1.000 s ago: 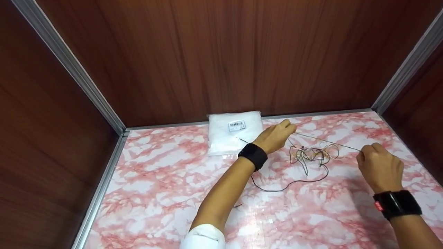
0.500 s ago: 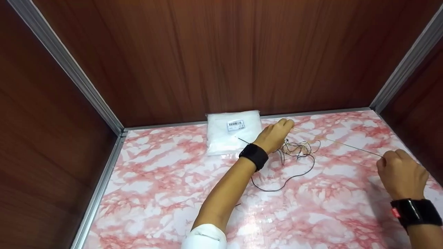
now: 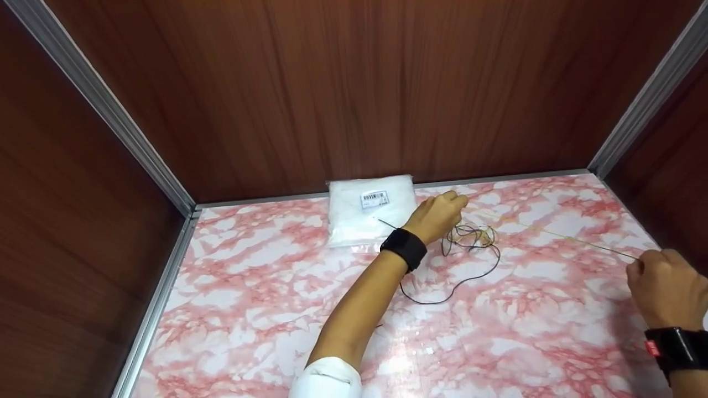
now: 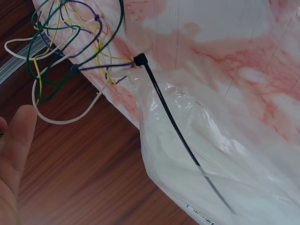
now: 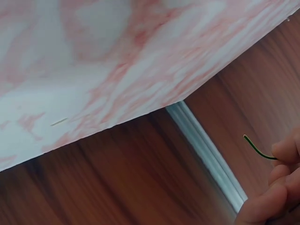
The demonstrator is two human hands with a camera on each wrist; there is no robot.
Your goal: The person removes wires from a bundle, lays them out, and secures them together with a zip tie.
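My left hand (image 3: 437, 215) pinches a thin cord near the back of the table. My right hand (image 3: 666, 287), at the right, pinches the same cord, which is drawn out taut and yellow-green between them. A green cord end (image 5: 255, 149) sticks out from my right fingers in the right wrist view. Right beside my left hand lies a loose tangle of cords (image 3: 470, 236), green, purple, yellow and white in the left wrist view, with small knots. One dark cord (image 3: 459, 284) loops from the tangle toward my left forearm, which hides part of it.
A white item in a clear plastic bag (image 3: 345, 221) with a barcode label lies against the back wall (image 3: 354, 99). A black cable tie (image 4: 171, 119) rests across the bag. Metal-edged wood panels bound the pink marbled table (image 3: 249, 309); a small dark tip (image 3: 379, 325) shows beside my forearm.
My right hand has moved right and nearer to me, lengthening the taut cord. The tangle has shifted left toward my left hand and drawn together. My left hand has stayed nearly in place.
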